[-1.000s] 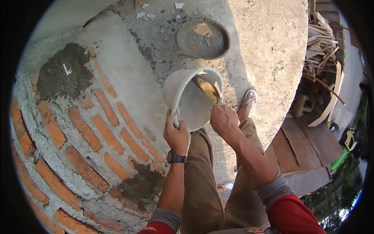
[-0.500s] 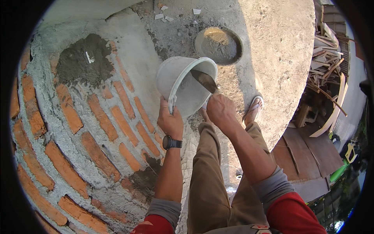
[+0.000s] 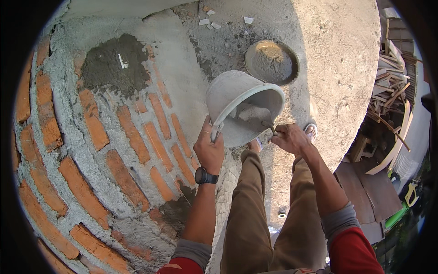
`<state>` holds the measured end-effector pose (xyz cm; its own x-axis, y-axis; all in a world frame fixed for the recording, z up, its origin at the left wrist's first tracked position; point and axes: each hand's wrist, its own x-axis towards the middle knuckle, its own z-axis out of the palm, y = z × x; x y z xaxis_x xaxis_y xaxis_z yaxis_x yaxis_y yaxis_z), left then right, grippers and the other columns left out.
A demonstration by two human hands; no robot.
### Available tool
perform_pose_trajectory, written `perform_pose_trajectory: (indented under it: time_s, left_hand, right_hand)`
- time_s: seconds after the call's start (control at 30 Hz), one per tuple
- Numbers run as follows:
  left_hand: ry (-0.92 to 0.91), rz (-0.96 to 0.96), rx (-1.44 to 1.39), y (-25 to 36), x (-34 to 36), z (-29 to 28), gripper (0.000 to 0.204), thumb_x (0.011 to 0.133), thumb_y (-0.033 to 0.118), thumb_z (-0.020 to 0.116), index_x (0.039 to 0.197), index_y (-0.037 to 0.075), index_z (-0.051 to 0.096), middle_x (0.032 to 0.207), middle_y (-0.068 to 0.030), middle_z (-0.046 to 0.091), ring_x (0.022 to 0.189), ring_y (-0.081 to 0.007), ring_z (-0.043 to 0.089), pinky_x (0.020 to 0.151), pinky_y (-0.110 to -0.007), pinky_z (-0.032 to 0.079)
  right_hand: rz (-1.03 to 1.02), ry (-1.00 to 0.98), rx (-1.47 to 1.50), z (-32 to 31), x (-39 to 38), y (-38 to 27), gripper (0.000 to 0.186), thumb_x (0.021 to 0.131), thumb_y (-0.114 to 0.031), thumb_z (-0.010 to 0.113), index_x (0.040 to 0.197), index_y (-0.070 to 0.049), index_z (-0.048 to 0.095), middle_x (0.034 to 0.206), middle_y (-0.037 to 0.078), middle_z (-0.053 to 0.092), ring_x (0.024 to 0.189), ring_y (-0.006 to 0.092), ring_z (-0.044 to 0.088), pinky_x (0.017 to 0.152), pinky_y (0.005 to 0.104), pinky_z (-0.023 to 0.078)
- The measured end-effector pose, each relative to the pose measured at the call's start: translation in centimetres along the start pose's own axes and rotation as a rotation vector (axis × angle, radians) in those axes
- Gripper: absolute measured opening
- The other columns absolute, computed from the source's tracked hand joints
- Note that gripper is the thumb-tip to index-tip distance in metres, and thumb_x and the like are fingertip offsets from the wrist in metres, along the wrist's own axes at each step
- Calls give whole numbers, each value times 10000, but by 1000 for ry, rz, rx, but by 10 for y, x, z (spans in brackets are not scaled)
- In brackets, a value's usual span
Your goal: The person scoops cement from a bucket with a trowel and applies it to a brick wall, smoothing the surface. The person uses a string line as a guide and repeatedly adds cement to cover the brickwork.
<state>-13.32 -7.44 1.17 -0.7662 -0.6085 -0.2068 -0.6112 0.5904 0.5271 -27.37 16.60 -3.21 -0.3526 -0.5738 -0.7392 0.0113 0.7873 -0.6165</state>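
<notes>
Your left hand [image 3: 210,148] is closed on the grey bucket [image 3: 235,93] at the lower left of its rim, with a dark watch [image 3: 205,176] on the wrist below. The bucket is at the center of the frame, tilted, its mouth turned toward the lower right. Your right hand [image 3: 292,138], right of center, holds the trowel [image 3: 269,125] in a narrow grip with the fingers curled. The trowel enters the bucket mouth from the right; the outline of its blade is hard to tell from the grey interior.

Above and to the right of the bucket, a round basin [image 3: 295,68] sits on the ground and contains wet mortar [image 3: 270,61]. White fragments [image 3: 204,21] lie at the upper center.

The brick wall [image 3: 132,132] fills the left of the frame. It bears 2 dark mortar patches [image 3: 102,73]: 1 at the upper left, with a small white piece [image 3: 122,61] on it, and 1 at the lower center-left. Scrap wood [image 3: 390,86] is piled at the upper right, above brown sheets [image 3: 367,189].
</notes>
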Motion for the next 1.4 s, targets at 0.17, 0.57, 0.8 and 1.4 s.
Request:
perform_pose_trajectory:
  time_s: [0.17,0.57,0.8,1.4]
  left_hand:
    - [7,-106,-43,6,1,-5,556,836,15,685,1383,-37,603,1256,-269,699,1086,-395,722,881,-429,582]
    - [162,-542,-235,-47,-2,27,413,850,169,712,1170,-69,605,1050,-331,698,1011,-492,687,856,-501,533]
    - [120,-656,-183,-84,-59,36,361,832,159,701,1117,-51,628,960,-208,733,859,-324,727,769,-424,568]
    - [150,-412,-106,-55,-72,39,355,806,82,698,1127,-56,637,1135,-291,714,1029,-445,701,886,-439,559]
  right_hand:
    - [118,-18,-19,6,-22,8,430,864,-382,620,920,35,705,821,283,696,820,441,698,796,535,540]
    - [77,-29,635,3,-5,-47,296,885,-257,573,873,25,661,618,63,534,570,132,514,536,340,429]
    - [-478,909,1075,-45,32,-165,146,938,-82,588,1035,4,653,679,14,580,594,83,534,566,262,441]
    - [298,134,-193,43,-61,-42,411,922,-324,558,863,59,696,850,329,695,850,495,696,813,570,551]
